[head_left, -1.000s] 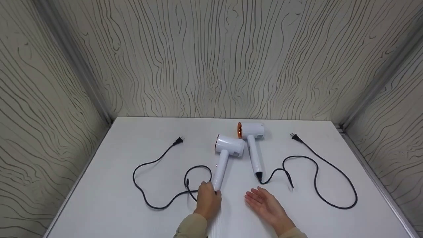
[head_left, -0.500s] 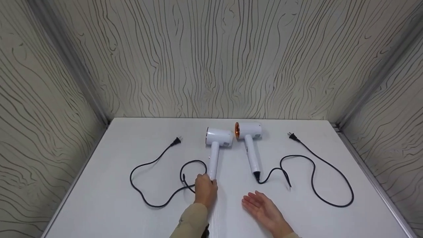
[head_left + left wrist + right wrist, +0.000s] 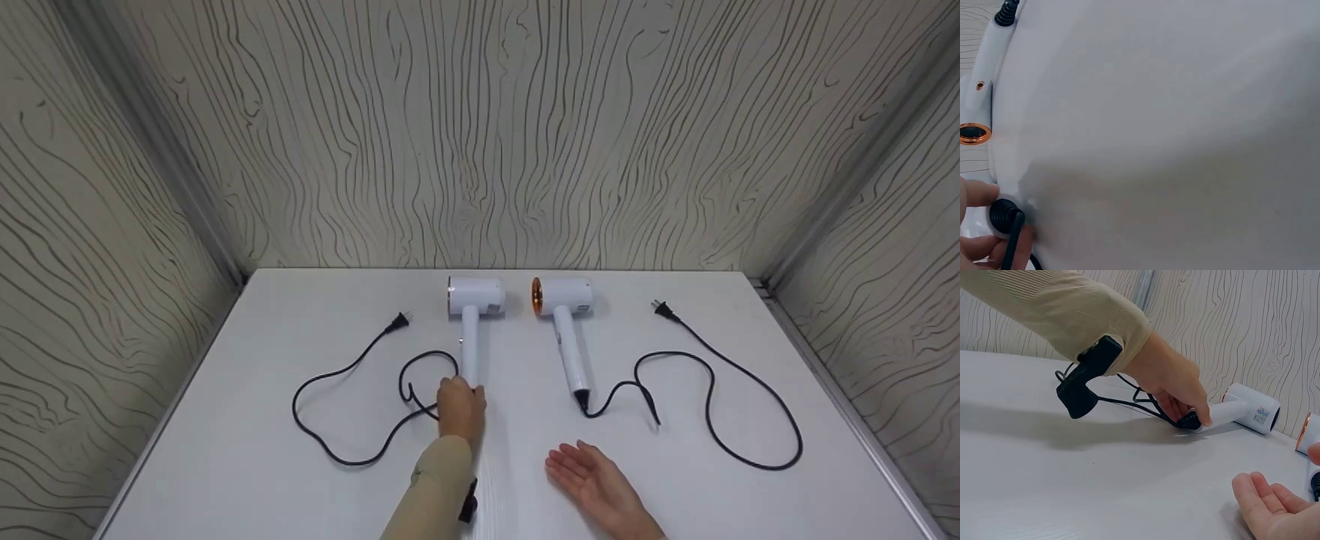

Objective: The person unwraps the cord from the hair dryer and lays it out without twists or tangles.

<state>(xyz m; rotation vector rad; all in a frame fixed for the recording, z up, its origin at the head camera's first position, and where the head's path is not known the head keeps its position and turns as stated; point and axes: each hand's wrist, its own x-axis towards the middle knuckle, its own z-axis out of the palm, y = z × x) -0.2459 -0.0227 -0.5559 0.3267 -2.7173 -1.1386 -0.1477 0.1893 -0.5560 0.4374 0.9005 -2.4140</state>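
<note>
My left hand (image 3: 461,411) grips the lower end of a white hair dryer's handle, near where the black cord comes out. That hair dryer (image 3: 477,297) lies on the white table with its barrel toward the back wall. In the left wrist view, thumb and fingers pinch around the black ribbed cord sleeve (image 3: 1004,216). A second white hair dryer (image 3: 566,297), with an orange-copper ring, lies a little to the right, apart from the first. My right hand (image 3: 596,484) rests palm up near the front, fingers relaxed, holding nothing.
Left of the held dryer, its black cord loops on the table, ending in a two-pin plug (image 3: 400,321). The other dryer's cord winds rightward, with its plug (image 3: 662,309) at the back right. A wood-patterned wall (image 3: 480,135) stands behind the white table (image 3: 240,420).
My left hand has slid the held hair dryer left and toward the back, turning it straighter and away from the other dryer. My right hand has barely shifted.
</note>
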